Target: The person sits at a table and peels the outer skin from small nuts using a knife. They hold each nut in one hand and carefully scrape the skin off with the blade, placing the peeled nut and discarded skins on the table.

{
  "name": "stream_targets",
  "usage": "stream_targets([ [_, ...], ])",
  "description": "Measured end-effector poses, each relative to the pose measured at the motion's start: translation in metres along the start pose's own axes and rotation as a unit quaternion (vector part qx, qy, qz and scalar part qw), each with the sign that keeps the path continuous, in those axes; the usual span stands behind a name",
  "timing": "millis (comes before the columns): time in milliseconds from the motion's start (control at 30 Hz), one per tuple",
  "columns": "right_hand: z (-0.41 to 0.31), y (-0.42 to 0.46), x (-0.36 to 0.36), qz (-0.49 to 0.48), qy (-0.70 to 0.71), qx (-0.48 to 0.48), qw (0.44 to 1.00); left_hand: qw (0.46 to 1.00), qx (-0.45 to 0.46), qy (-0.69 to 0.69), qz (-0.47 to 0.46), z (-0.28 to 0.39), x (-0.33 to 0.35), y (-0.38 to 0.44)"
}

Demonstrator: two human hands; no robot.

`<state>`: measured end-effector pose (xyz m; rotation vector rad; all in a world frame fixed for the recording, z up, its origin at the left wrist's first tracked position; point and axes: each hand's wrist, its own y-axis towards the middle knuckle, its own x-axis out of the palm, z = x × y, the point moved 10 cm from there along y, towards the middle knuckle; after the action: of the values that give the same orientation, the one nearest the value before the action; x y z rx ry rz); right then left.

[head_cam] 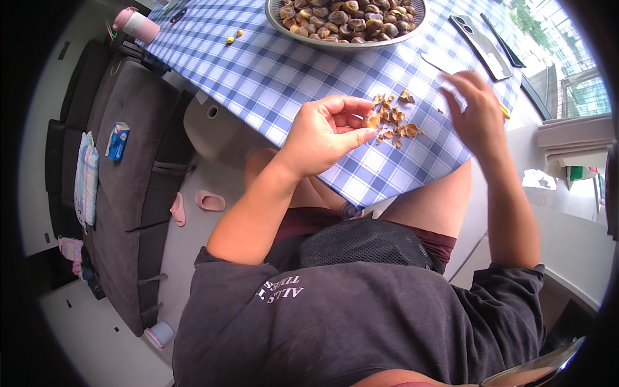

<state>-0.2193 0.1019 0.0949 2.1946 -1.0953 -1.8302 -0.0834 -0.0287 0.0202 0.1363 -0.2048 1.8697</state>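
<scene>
Between the thumb and fingers of my left hand [326, 133] is a chestnut [371, 120], pale brown and partly peeled. Broken brown shell pieces [396, 116] lie on the checked tablecloth [285, 92] just beside it. My right hand [471, 104], slightly blurred, is raised over the right part of the table with thumb and fingers apart and nothing visible between them. Near its fingertips a knife [437, 62] lies on the cloth; a yellow part [505, 111], perhaps its handle, shows past the hand. A metal mesh basket [349, 47] full of unpeeled chestnuts [338, 18] stands at the far side.
Two small yellow peeled kernels [230, 40] lie left of the basket. A pink bottle [138, 25] stands at the far left edge. A smartphone [481, 47] and a dark slim object [503, 39] lie at the right. The table's corner points toward my lap.
</scene>
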Motion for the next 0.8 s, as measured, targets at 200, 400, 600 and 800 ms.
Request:
stream_targets([
  [200,-0.062,-0.016,0.045,-0.187,0.399,0.126,0.889,1.0,-0.007,-0.004,-0.011,0.002,0.009,-0.006],
  [400,-0.065,-0.019,0.061,-0.233,0.431,0.177,0.854,0.991,0.062,0.117,0.03,0.016,0.007,-0.017],
  [600,-0.067,-0.017,0.068,-0.222,0.409,0.189,0.865,0.944,0.203,0.238,0.108,0.04,0.007,-0.026],
  [800,-0.067,-0.007,0.064,-0.213,0.305,0.176,0.911,0.917,0.209,0.308,0.141,0.047,0.011,-0.026],
])
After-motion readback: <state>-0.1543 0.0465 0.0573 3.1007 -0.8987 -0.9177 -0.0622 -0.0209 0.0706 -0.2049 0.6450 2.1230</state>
